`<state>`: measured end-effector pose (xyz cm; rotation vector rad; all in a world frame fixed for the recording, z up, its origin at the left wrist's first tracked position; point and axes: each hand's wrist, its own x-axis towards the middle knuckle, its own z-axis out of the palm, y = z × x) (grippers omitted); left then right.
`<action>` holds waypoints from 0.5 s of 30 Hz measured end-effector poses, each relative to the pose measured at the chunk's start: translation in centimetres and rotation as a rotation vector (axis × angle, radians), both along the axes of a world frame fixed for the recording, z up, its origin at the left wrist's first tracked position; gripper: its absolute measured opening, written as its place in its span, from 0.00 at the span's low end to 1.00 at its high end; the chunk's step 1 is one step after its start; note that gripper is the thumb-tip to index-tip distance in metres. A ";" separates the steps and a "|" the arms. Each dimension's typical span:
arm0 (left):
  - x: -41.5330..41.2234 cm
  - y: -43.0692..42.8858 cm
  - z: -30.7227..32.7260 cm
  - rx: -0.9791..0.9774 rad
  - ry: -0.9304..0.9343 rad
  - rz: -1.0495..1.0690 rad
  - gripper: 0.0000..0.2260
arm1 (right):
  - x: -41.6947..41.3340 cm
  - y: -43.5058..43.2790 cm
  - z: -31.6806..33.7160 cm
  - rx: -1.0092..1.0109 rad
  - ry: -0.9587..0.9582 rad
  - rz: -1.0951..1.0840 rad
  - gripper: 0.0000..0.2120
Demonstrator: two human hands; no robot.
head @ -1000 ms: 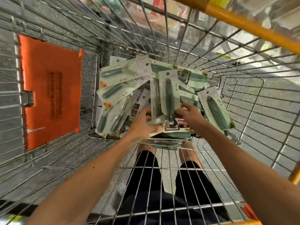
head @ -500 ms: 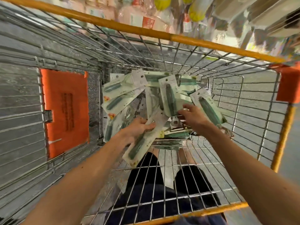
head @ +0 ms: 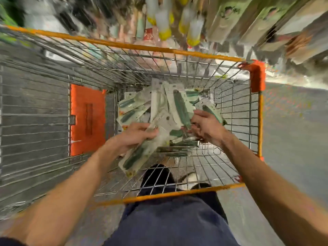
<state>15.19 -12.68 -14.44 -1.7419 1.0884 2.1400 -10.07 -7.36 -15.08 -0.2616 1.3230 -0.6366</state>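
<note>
The left hand (head: 136,136) gripped a carded package (head: 138,157) with a green-handled tool in it, the fingers curled over its far end. This package slanted from the hand down toward the near left, its near end over the wire floor of the cart (head: 236,110).

The right hand (head: 206,128) was just right of it, with the fingers bent around the near end of a second package (head: 180,109). That package was tilted up and pointed away to the far side. Motion blur softened the exact grip, but the fingers were clearly closed on the card.

Both packages were in the middle of the cart, between the 2 hands. The rest of the pile (head: 130,108) of similar green-and-white packs lay touching them and just beyond, on the far part of the cart floor.

An orange flap (head: 87,119) hung flat against the left wall of the cart. An orange rim (head: 124,43) ran along the far edge. Beyond it, blurred hanging goods (head: 192,31) filled the far shelf. Dark shorts (head: 168,221) showed at the near edge.
</note>
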 end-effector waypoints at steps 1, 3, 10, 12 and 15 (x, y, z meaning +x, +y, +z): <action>-0.1 0.3 1.2 -0.049 0.013 0.010 0.15 | -0.5 0.6 1.5 -0.046 -0.009 -0.011 0.05; -0.5 1.3 3.7 -0.145 0.047 0.030 0.26 | -1.7 1.9 4.2 -0.125 0.009 -0.032 0.06; -6.0 7.2 13.0 -0.459 0.295 0.132 0.11 | -4.7 9.0 12.8 -0.386 0.182 -0.088 0.17; -8.9 9.0 15.9 -0.538 0.364 0.122 0.10 | -6.1 11.1 15.7 -0.455 0.211 -0.121 0.20; -13.5 11.7 20.3 -0.582 0.468 0.077 0.12 | -8.8 14.9 20.4 -0.560 0.280 -0.203 0.22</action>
